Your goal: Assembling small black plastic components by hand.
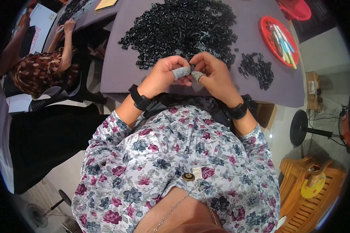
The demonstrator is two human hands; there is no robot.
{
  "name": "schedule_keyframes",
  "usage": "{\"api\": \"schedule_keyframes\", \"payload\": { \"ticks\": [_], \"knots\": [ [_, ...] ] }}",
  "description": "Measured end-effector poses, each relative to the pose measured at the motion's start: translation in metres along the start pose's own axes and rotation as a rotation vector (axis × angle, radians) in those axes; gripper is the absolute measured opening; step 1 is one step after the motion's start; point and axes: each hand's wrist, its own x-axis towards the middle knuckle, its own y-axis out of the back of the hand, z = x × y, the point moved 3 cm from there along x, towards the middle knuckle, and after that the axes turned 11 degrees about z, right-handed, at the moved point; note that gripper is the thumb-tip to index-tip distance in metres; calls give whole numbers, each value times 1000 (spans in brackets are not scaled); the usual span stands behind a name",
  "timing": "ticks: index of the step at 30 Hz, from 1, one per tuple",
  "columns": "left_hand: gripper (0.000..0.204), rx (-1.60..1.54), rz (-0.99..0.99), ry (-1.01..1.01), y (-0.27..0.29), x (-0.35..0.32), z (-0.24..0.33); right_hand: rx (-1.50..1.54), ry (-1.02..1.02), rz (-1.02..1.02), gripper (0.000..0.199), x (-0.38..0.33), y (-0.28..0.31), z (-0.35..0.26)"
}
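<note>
My left hand [166,73] and my right hand [216,73] meet at the near edge of a big heap of small, shiny black pieces [179,33]. The fingers of both hands are bent into pinches, their tips almost touching. Grey cloth wraps [181,72] cover the thumbs. Something small and dark seems to sit between the fingertips, but the fingers mostly hide it. To the right of my right hand lies a smaller pile of similar black pieces [256,72]. Black bands circle both wrists.
A red plastic tray [265,31] with several slim white, blue and green tools stands on the purple-grey tablecloth [118,79], at the far right. On the left, another person [42,72] works at a second table. An orange plastic chair [315,198] and a fan [299,127] are at the right.
</note>
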Motion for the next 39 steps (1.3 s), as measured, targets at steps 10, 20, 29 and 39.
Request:
{"api": "schedule_keyframes", "payload": {
  "ticks": [10,20,29,39],
  "knots": [
    [15,-45,3,-108,14,2,5,28,101,-8,30,16,-5,-15],
    [13,-133,134,-120,43,-7,0,-232,212,78,21,18,2,0],
    [13,-94,196,-14,54,-14,-23,-638,390,-144,22,1,-25,7],
    [13,-95,137,-44,55,-10,-28,-662,348,-123,26,-4,-18,10]
  ]
}}
